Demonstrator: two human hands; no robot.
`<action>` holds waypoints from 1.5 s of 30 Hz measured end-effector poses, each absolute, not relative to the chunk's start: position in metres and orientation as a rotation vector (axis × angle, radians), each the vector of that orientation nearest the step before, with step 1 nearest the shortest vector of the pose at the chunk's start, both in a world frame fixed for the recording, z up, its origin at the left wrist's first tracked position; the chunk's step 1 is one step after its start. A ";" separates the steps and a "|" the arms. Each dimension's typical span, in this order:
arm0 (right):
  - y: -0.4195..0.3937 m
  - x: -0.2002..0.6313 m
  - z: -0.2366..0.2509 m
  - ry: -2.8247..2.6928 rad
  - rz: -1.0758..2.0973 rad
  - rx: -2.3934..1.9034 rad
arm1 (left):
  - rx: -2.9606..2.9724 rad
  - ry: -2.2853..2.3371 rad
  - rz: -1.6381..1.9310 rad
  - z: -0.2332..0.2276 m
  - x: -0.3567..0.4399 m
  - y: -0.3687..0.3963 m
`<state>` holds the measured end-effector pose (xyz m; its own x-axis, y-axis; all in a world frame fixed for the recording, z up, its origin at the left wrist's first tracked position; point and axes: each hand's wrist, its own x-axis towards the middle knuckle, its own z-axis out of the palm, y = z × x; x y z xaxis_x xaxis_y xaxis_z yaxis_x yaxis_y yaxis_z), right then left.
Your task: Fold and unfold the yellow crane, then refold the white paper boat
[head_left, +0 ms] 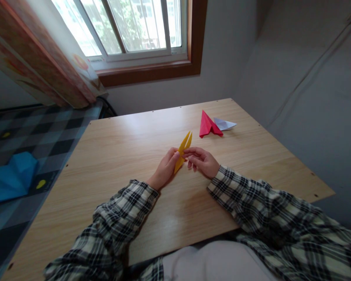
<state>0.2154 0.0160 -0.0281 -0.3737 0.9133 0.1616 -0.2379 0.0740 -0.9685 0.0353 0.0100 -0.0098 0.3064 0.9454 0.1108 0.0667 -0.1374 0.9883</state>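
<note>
Pinching a narrow yellow paper fold (182,151) from both sides, the left hand (164,170) and right hand (202,160) hold it just above the wooden table (111,156), fingers closed on its middle. Its forked tip points away, two thin prongs apart. Paper this slim creases easily; I judge too hard a squeeze could crumple the prongs or tear the crease. Further off lie a red paper fold (208,125) and a white paper fold (225,124), touching, both sharp-edged and matte.
</note>
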 end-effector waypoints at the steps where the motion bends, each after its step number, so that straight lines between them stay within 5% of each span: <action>1: 0.016 0.216 -0.029 -1.384 1.480 -0.741 | 1.533 0.995 1.014 -0.009 0.035 0.010; 10: 0.023 0.214 -0.030 -1.271 1.130 -0.866 | 1.395 0.917 0.991 -0.011 0.042 0.007; 15: 0.019 0.203 -0.024 -1.264 1.374 -0.902 | 1.592 0.985 0.954 -0.014 0.048 0.001; 29: 0.015 0.204 -0.014 -1.074 1.382 -1.027 | 1.904 1.059 0.825 -0.004 0.045 -0.005; 35: 0.012 0.210 -0.015 -1.423 1.520 -0.966 | 1.634 1.061 1.088 0.000 0.035 0.007; 45: 0.013 0.217 -0.010 -1.632 1.733 -0.914 | 1.313 0.759 1.046 -0.009 0.029 0.009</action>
<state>0.2169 0.0125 -0.0098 -0.5947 0.7990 -0.0893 0.0408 -0.0809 -0.9959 0.0294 0.0088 -0.0088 0.3757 0.9195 0.1161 -0.1748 -0.0527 0.9832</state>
